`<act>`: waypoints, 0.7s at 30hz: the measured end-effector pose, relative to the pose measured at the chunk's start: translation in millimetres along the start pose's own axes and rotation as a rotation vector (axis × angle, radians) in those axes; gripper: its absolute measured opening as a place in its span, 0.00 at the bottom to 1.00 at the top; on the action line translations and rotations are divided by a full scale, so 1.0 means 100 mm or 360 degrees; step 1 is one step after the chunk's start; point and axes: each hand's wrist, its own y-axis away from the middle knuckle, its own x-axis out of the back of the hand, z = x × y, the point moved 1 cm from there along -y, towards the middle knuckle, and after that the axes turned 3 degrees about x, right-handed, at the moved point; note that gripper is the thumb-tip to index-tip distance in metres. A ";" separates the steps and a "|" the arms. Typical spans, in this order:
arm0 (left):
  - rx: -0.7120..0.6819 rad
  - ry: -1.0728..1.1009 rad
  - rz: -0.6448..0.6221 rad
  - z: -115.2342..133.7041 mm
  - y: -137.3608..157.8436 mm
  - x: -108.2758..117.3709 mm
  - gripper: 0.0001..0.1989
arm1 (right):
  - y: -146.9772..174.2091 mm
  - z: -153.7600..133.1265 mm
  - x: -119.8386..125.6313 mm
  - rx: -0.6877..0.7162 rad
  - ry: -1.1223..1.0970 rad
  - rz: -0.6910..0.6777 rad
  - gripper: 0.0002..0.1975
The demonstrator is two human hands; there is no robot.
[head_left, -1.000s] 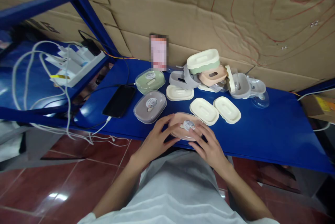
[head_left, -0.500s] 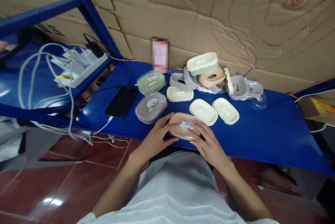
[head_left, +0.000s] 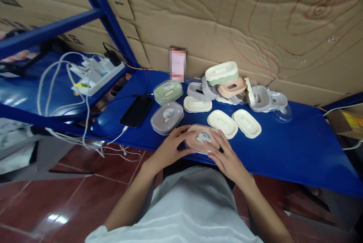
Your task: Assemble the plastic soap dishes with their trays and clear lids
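A pink soap box (head_left: 199,145) with a clear lid and a round white label lies at the shelf's front edge. My left hand (head_left: 171,146) grips its left end, thumb along the near side and fingers on the lid. At the right end, my right hand (head_left: 228,156) holds the same box, fingers bent over the lid near the label. A grey lidded soap box (head_left: 173,119) sits just beyond my left fingers, with a green lidded one (head_left: 167,96) behind it. Two cream oval trays (head_left: 222,123) (head_left: 247,123) lie beyond my right hand.
A pile of loose soap box parts (head_left: 227,82) stands at the back against the cardboard (head_left: 198,12). A black phone (head_left: 137,111) with a cable lies left; another phone (head_left: 177,64) leans upright. A power strip (head_left: 99,80) with white cables is further left.
The camera view has shifted a little, so the scene appears slightly lower and further right. Both hands stay on the pink soap box, with almost no change in grip.
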 end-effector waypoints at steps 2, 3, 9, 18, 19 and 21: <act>0.0003 -0.0006 -0.0011 -0.01 0.02 -0.02 0.34 | 0.00 0.00 0.01 0.0028 -0.0002 0.0015 0.39; 0.0001 -0.0011 -0.0016 -0.01 0.03 -0.02 0.34 | 0.00 0.00 0.01 0.0038 0.0003 0.0022 0.38; -0.0017 -0.0039 -0.0072 -0.01 0.01 -0.01 0.38 | 0.00 0.00 0.02 0.0043 0.0028 0.0022 0.39; -0.0050 -0.0082 0.0094 0.12 0.15 0.01 0.32 | 0.08 0.03 -0.04 0.0020 0.0071 0.0041 0.47; -0.0027 -0.0104 0.0183 0.16 0.18 0.03 0.31 | 0.09 0.04 -0.04 -0.0005 0.0064 0.0076 0.48; 0.0037 -0.0158 0.0483 0.21 0.22 0.10 0.30 | 0.11 0.05 -0.05 -0.0073 0.0044 0.0134 0.48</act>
